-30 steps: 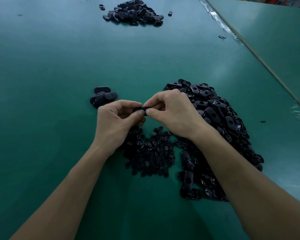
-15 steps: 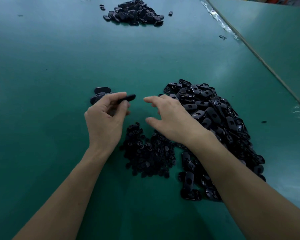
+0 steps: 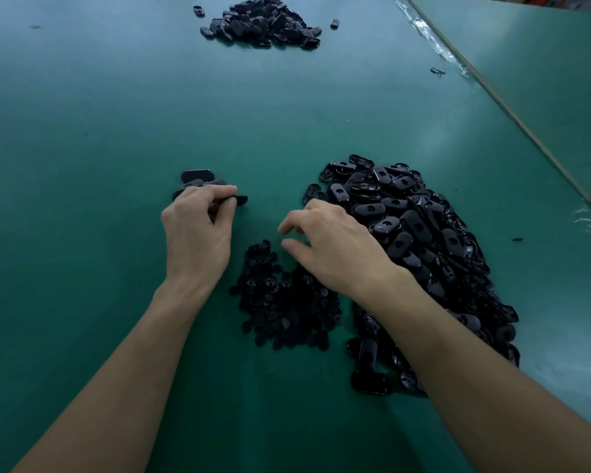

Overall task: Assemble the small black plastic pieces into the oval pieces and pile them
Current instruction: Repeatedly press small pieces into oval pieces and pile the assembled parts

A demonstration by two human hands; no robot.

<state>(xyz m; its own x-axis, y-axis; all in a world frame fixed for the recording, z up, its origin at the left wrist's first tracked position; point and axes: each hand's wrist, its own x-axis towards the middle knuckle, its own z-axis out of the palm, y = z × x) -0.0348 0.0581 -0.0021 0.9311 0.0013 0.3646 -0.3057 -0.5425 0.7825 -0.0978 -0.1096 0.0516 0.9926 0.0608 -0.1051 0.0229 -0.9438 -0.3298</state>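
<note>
Left of centre on the green table [image 3: 116, 97], the left hand [image 3: 198, 233] pinches a glossy oval piece [image 3: 240, 200] between thumb and fingertips, right beside the finished pile [image 3: 197, 175]. Meanwhile the right hand [image 3: 335, 247] hovers loose-fingered and empty over the small black pieces [image 3: 284, 302]. It looks like light, stiff, slick plastic, so grip it by the rim edges. Is the insert seated? Can't tell.

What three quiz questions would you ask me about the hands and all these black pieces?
1. True or false: the right hand holds nothing.
2. What does the left hand pinch?
3. The heap of small black pieces lies: A between the hands, B left of the left hand, C right of the right hand.

Key: 1 true. 2 an oval piece. 3 A.
</note>
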